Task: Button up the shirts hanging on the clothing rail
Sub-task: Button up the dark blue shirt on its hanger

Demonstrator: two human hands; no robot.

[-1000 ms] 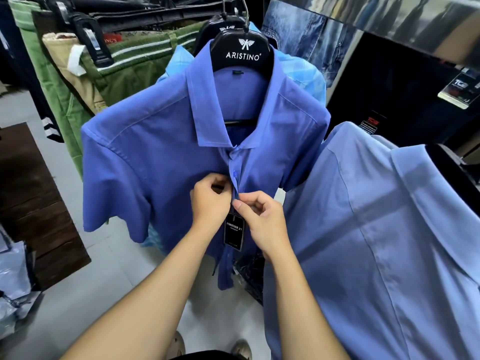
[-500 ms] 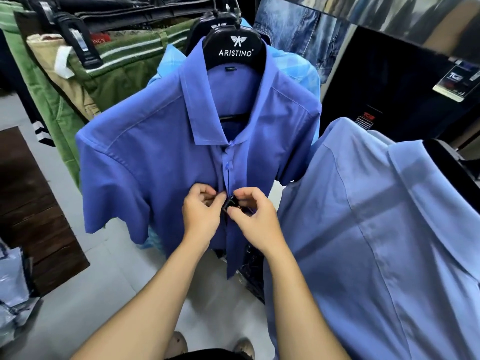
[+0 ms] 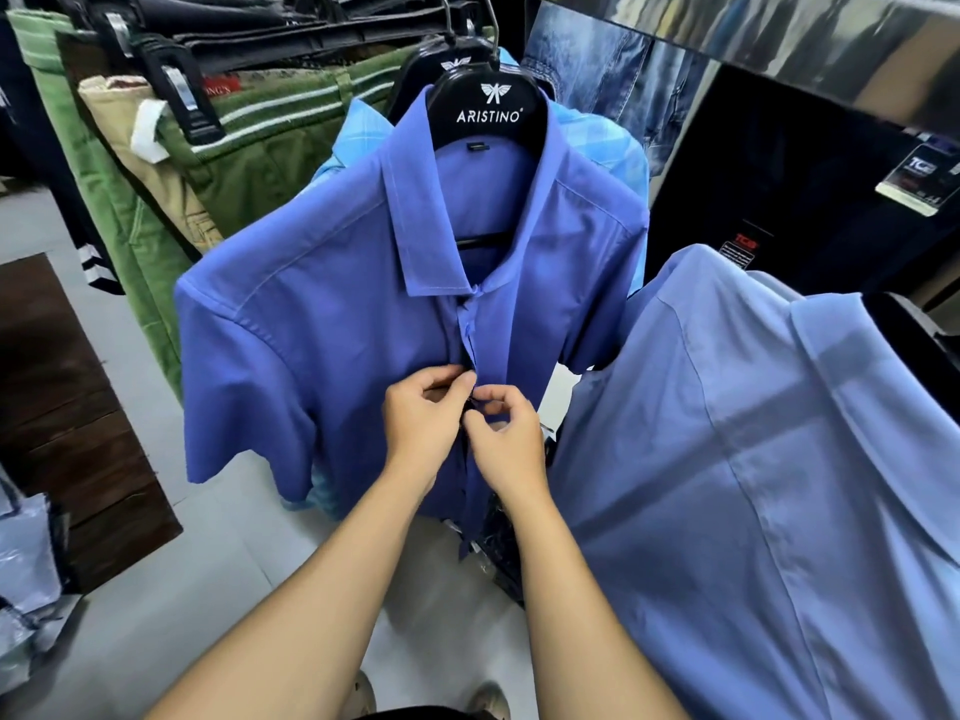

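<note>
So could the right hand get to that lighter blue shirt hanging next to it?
Probably yes. The right hand is busy pinching the darker shirt's placket, but the lighter blue shirt hangs right beside that forearm with nothing between them.

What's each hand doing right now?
Left hand: pinching the placket of the blue shirt.
Right hand: pinching the placket's other edge.

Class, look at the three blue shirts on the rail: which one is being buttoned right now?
The dark blue shirt on the ARISTINO hanger: both hands pinch its placket. The turquoise checked and pale blue shirts hang untouched.
</note>
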